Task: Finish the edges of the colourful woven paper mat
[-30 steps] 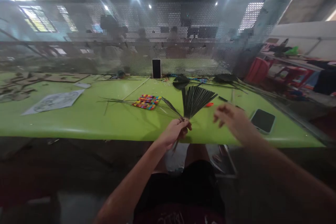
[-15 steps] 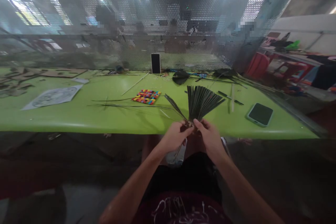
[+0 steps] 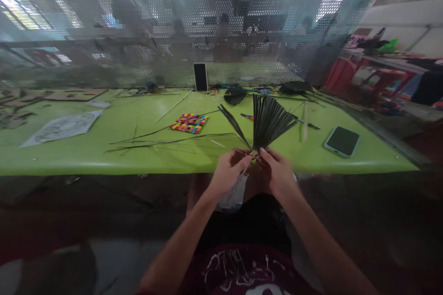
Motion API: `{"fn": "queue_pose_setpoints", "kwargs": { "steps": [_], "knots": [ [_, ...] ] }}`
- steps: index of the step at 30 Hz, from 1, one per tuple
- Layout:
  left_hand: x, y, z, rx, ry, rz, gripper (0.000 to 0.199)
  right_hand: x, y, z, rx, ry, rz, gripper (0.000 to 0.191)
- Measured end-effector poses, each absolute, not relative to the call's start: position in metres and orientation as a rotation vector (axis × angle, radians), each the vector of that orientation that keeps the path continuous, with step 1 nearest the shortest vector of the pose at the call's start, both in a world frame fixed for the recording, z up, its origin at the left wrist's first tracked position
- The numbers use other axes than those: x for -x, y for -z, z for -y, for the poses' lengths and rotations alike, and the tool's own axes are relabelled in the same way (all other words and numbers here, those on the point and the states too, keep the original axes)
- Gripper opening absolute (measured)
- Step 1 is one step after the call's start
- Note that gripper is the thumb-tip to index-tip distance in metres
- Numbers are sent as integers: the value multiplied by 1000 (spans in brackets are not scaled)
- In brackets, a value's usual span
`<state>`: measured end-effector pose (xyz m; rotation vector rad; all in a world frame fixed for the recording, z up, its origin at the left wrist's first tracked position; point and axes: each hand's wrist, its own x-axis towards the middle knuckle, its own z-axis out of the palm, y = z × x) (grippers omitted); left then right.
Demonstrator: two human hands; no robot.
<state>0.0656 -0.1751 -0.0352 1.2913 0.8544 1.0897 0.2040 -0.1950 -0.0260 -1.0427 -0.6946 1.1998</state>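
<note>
A fan of dark, narrow leaf-like strips (image 3: 272, 120) stands spread over the table's front edge, gathered at a pale, knotty base. My right hand (image 3: 279, 175) pinches this base from the right with thumb and fingers. On the other side, my left hand (image 3: 228, 173) is closed at the base too, thumb against fingers. A smaller dark bundle (image 3: 235, 125) slants up leftward from between the hands. Long thin strips (image 3: 166, 140) trail left across the table. What lies under the fingers is hidden.
The green table (image 3: 131, 161) holds a colourful woven square (image 3: 189, 123), a printed sheet (image 3: 62, 128), a phone lying flat (image 3: 342, 141) and an upright phone (image 3: 200, 77). A pale stick (image 3: 305, 122) lies at right. Behind rises a perforated metal screen (image 3: 173, 55).
The fan has risen slightly and opened more upright between my hands. Its side bundle has swung up too. The whole view has shifted a little, and both hands keep their grip.
</note>
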Motion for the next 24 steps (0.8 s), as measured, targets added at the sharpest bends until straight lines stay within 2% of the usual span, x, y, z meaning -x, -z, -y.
{"fn": "queue_pose_setpoints", "kwargs": {
  "steps": [4,10,19,24],
  "knots": [
    [-69,33,176,-1244,-1148,-912,19,-205,29,195,1043,-1166,720,27],
    [-73,36,181,-1249,-1264,-1004,17,-204,30,195,1079,-1083,756,24],
    [-74,34,184,-1398,-1326,-1028,20,-199,20,186,1037,-1024,682,21],
    [-64,41,179,-1431,-1200,-988,22,-214,11,179,977,-994,703,24]
  ]
}}
